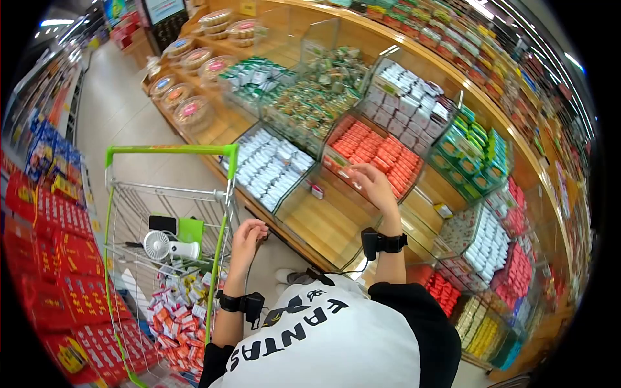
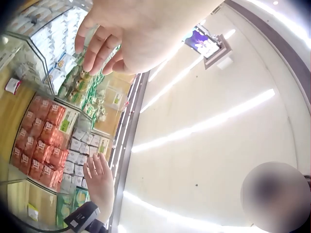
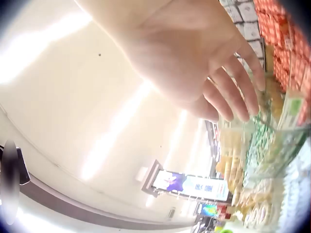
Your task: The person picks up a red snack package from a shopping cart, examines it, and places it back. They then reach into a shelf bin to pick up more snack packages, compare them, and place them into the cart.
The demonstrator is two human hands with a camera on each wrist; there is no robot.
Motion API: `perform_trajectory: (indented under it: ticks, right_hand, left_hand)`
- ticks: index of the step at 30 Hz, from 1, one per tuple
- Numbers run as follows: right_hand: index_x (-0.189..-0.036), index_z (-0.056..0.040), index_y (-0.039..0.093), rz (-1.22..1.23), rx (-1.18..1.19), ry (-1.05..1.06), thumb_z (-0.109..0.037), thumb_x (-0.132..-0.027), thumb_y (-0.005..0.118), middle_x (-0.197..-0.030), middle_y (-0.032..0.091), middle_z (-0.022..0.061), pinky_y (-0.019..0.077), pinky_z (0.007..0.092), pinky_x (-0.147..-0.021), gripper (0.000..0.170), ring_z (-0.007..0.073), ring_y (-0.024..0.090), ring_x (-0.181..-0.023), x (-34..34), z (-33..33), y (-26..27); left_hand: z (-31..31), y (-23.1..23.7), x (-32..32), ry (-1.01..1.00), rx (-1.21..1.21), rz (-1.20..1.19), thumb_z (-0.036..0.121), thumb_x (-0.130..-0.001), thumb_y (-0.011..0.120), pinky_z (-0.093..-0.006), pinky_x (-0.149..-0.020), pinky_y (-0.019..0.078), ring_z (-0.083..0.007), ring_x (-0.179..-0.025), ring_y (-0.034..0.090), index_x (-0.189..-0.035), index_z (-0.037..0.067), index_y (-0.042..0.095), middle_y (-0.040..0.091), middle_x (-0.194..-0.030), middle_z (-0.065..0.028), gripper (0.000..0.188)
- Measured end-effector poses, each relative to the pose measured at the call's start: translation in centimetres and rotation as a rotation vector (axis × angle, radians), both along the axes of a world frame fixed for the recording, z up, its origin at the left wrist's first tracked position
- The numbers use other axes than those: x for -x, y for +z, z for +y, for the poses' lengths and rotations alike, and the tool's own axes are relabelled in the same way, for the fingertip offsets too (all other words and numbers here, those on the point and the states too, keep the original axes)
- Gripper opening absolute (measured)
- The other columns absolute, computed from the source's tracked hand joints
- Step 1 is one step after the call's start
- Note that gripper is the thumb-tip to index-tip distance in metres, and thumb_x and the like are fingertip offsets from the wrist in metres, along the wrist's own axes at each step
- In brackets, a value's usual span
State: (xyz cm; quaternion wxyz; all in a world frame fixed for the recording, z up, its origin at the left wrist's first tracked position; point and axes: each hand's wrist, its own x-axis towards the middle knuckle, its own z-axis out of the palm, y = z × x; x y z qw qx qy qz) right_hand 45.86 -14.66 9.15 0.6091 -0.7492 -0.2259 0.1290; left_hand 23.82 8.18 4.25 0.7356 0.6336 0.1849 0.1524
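My right hand (image 1: pixel 375 187) hovers at the front of a clear bin of orange-red wrapped packets (image 1: pixel 372 150), its fingers loosely bent and holding nothing. In the right wrist view the same hand (image 3: pixel 194 63) shows a bare palm with fingers extended. My left hand (image 1: pixel 244 242) hangs beside the shopping cart's green rail (image 1: pixel 224 249), fingers relaxed, nothing in them. Left of the orange-red bin is a bin of white-and-blue packets (image 1: pixel 272 169). A small red-and-white packet (image 1: pixel 317 191) lies alone on the wooden shelf (image 1: pixel 336 223) in front of the bins.
In the cart lie a white handheld fan (image 1: pixel 169 247), a black flat object (image 1: pixel 163 224) and a heap of orange and white packets (image 1: pixel 178 330). Round clear tubs (image 1: pixel 194 115) stand at the display's far end. Red boxes (image 1: pixel 61 258) line the left. Clear partitions separate the bins.
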Motion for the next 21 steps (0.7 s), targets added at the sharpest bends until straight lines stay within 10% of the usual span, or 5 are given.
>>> perform_trajectory:
  ticks: [8, 21]
  right_hand:
    - [-0.088, -0.0025, 0.058, -0.362, 0.531, -0.663, -0.016, -0.074, 0.054, -0.079, 0.061, 0.0141, 0.0456, 0.0343, -0.065, 0.02, 0.0269, 0.059, -0.076, -3.0, -6.4, -2.7]
    - [-0.095, -0.0006, 0.054, -0.547, 0.496, -0.567, -0.006, -0.069, 0.057, -0.097, 0.055, 0.0142, 0.0404, 0.0373, -0.082, 0.027, 0.0294, 0.05, -0.096, -7.7, -5.7, -6.8]
  left_hand:
    - [-2.0, -0.9, -5.7, -0.167, 0.004, -0.043, 0.009, -0.084, 0.043, -0.0219, -0.069, 0.0416, -0.0114, -0.074, 0.053, -0.091, 0.001, 0.052, 0.057, -0.082, -0.0056, 0.014]
    - [-5.4, -2.5, -8.7, -0.299, -0.022, 0.004, 0.007, -0.084, 0.043, -0.0224, -0.068, 0.0424, -0.0108, -0.074, 0.053, -0.091, 0.001, 0.051, 0.057, -0.081, -0.0056, 0.013]
